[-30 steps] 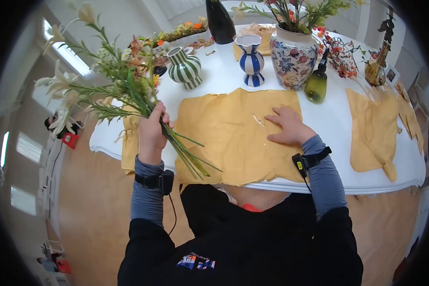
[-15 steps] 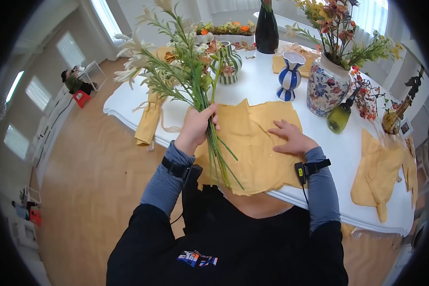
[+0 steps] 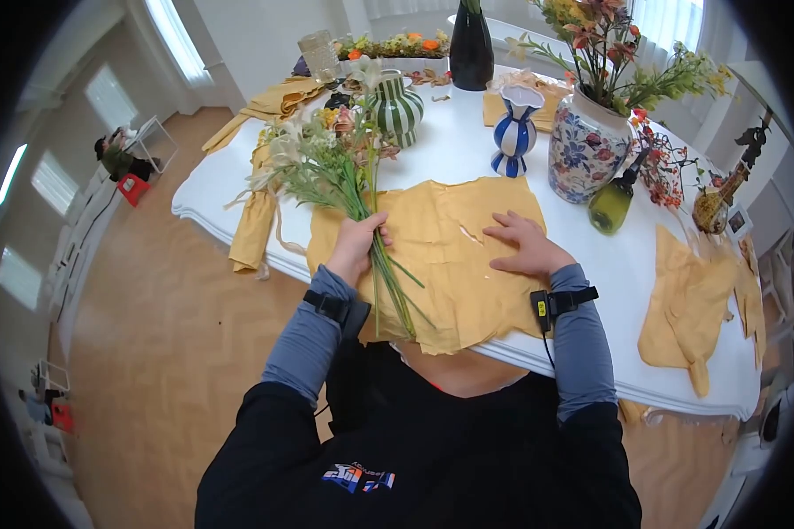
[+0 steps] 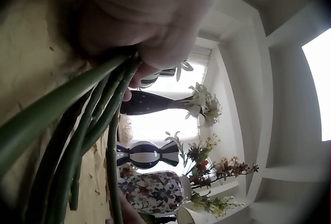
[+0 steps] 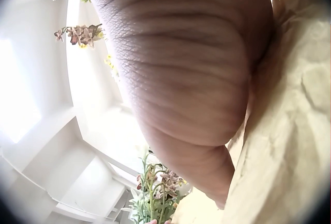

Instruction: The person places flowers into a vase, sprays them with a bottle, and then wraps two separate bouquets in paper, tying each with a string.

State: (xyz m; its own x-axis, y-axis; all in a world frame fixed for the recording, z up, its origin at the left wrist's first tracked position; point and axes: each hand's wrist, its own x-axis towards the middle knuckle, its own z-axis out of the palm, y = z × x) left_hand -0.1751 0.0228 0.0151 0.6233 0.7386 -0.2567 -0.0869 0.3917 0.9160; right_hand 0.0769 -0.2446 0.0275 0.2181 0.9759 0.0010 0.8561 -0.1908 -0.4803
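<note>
bouquet [image 3: 331,169]: left, partly over the paper [image 3: 459,273]; blooms [image 3: 342,120] look delicate; grab the firmer stems [image 3: 389,284]
left hand [image 3: 354,248]: fingers wrapped round stems
right hand [image 3: 531,247]: fingers spread on paper

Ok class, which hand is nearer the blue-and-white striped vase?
Right: the right hand lies on paper in front of the vase; the left hand grips stems farther away, to its left.

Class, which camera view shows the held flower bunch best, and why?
The head view: the flower bunch shows from blooms to stem ends, gripped by the left hand. The left wrist view gives mainly stems, close up; the right wrist view, small blooms near the bottom.
</note>
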